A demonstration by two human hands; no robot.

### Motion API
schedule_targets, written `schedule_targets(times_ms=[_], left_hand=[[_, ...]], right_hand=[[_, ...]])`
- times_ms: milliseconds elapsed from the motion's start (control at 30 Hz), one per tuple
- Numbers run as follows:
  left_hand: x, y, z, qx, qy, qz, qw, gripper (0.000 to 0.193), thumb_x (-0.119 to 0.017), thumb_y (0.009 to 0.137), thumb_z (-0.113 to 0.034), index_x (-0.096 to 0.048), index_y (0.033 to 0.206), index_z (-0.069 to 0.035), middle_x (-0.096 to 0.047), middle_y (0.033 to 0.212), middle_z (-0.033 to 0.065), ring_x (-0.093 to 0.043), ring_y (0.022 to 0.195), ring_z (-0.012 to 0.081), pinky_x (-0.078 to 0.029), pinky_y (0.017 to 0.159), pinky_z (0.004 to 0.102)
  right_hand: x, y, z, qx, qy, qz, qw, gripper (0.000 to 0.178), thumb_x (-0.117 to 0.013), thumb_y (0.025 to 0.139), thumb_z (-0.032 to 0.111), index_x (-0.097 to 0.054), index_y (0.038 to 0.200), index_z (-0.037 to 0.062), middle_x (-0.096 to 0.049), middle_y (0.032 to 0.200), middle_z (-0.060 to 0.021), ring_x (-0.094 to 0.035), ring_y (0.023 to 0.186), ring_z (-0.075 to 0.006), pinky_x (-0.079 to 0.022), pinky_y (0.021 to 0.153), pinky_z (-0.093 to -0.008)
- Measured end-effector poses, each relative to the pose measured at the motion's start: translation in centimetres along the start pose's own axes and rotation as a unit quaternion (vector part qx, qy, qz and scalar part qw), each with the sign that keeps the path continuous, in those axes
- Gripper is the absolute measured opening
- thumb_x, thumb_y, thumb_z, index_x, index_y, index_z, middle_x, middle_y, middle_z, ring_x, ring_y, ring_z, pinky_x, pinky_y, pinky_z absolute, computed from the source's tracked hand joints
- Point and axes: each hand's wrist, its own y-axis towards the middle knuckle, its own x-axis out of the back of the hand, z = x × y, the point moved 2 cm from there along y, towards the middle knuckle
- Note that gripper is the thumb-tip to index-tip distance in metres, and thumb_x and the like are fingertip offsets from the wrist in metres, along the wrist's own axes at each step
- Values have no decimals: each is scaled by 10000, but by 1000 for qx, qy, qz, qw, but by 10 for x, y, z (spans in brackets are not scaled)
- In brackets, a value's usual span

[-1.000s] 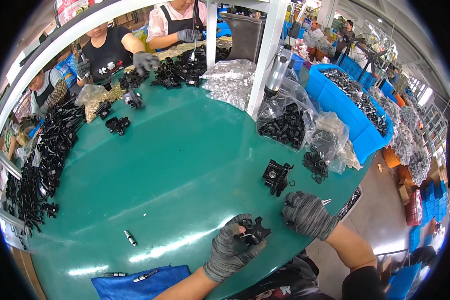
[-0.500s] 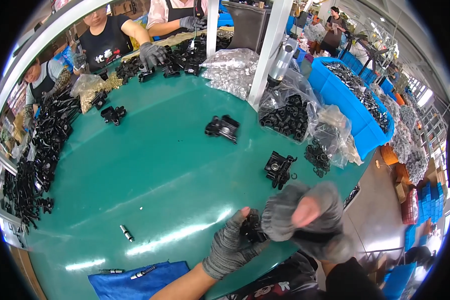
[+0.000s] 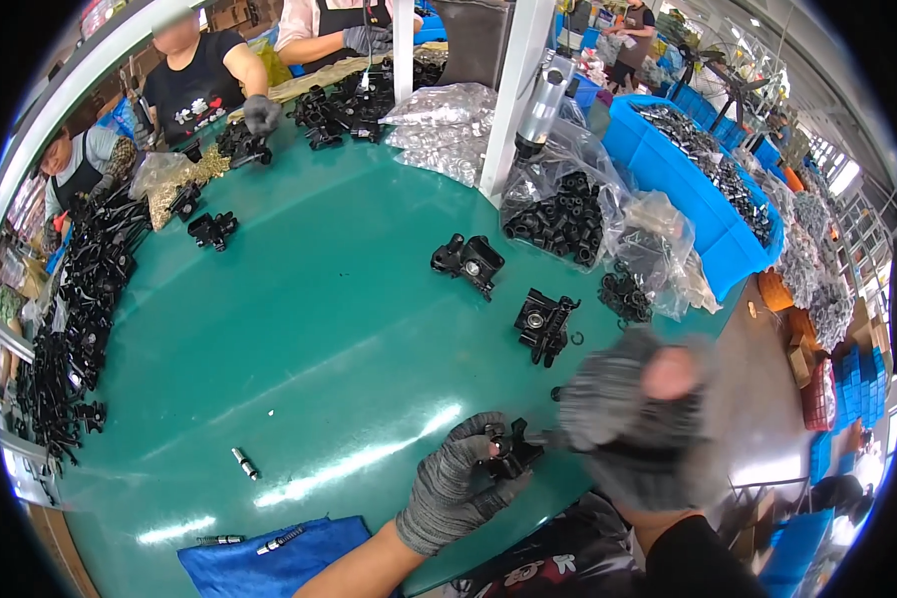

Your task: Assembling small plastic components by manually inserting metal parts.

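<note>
Green and glossy, the table (image 3: 269,329) fills most of the frame, with grey floor (image 3: 762,419) at right and three co-workers along the upper left. A long heap of black parts (image 3: 80,289) lines the left edge; a blue bin (image 3: 668,189) full of metal pieces stands at the upper right. On the lower left lies a blue cloth (image 3: 229,568). Right of lower centre, the gloved right hand (image 3: 633,409) is blurred, so I cannot tell its grip or whether it holds anything. Beside it, at lower centre, the gloved left hand (image 3: 453,493) keeps a closed grip around a black bracket (image 3: 513,453), held above the table. Two black assemblies (image 3: 545,324) sit right of centre. A silver pin (image 3: 244,463) lies above the cloth, and a small open ring (image 3: 577,338) beside the nearer assembly.
</note>
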Motion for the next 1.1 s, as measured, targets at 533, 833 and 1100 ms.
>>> schedule_targets(times_ms=[533,833,1100], left_hand=[[7,-10,1,-56,171,-44,983,522,-819,736,20,-491,1130,-79,-583,1246,180,-640,1085,249,-528,901,368],[-10,-3,-30,-277,274,-3,921,554,-817,725,42,-478,1140,-96,-583,1229,181,-634,1086,257,-531,878,344],[19,-26,-115,-266,505,-208,794,757,-813,772,-91,-383,1394,-129,-665,998,56,-664,885,167,-548,793,312]], right_hand=[[9,-9,-22,-42,48,-36,997,532,-730,839,419,-513,1131,31,-527,899,-91,-501,719,-148,-418,602,-272],[16,-31,-26,15,-95,-23,995,403,-699,875,416,-507,1032,98,-467,834,-70,-481,742,-174,-410,616,-310],[72,-19,-31,-43,122,-25,991,516,-679,889,353,-483,1233,22,-566,911,-135,-586,716,-212,-518,579,-312]])
